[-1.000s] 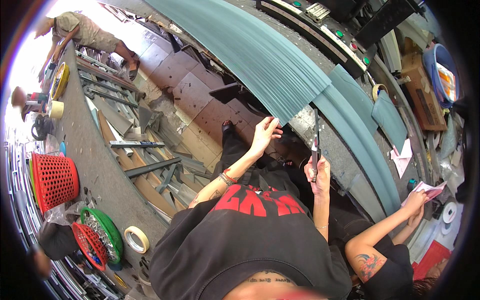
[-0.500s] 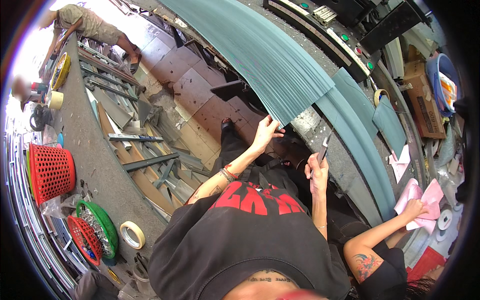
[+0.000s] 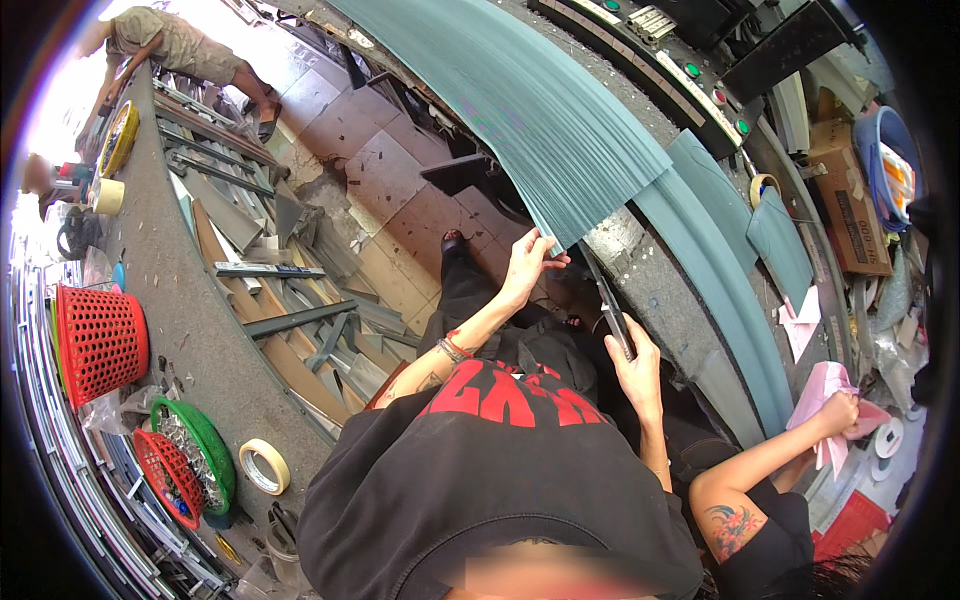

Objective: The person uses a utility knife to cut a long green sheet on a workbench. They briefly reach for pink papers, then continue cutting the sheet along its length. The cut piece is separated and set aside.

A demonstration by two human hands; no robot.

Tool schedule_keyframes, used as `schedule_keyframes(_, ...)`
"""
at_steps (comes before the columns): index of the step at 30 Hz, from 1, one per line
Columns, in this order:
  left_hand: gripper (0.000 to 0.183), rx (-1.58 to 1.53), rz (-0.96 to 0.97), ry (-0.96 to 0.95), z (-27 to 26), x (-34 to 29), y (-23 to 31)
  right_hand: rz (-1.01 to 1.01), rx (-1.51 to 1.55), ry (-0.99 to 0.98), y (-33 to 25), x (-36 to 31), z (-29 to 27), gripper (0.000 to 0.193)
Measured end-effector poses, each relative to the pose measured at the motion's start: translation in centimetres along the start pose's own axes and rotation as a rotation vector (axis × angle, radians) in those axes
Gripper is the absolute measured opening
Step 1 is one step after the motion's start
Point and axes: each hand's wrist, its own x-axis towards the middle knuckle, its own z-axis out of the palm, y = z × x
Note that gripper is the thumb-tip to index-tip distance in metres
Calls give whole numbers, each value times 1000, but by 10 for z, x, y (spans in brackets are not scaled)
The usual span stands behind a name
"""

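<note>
Workbench surface (image 3: 652,285), grey and speckled, is crossed by ribbed teal strips (image 3: 560,140) beside a littered tiled floor (image 3: 385,180), the strips' near corner being pinched between thumb and fingers of the forward-stretched left hand (image 3: 527,268), while a dark knife (image 3: 614,320), slanted forward-left, is gripped in the right hand (image 3: 637,368).

Well left of the left hand (image 3: 528,270) stands a red basket (image 3: 102,345). Far right of the right hand (image 3: 636,366) sits a cardboard box (image 3: 846,200).
</note>
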Motion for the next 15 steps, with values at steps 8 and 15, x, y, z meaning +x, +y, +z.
schedule_keyframes(8, 20, 137, 47, 43, 1, 2, -1, 276, -58, -267, 0, -3, -12, 42)
schedule_keyframes(15, 22, 358, 195, 82, 0, 6, -4, 270, -57, -322, 10, 1, -4, 43)
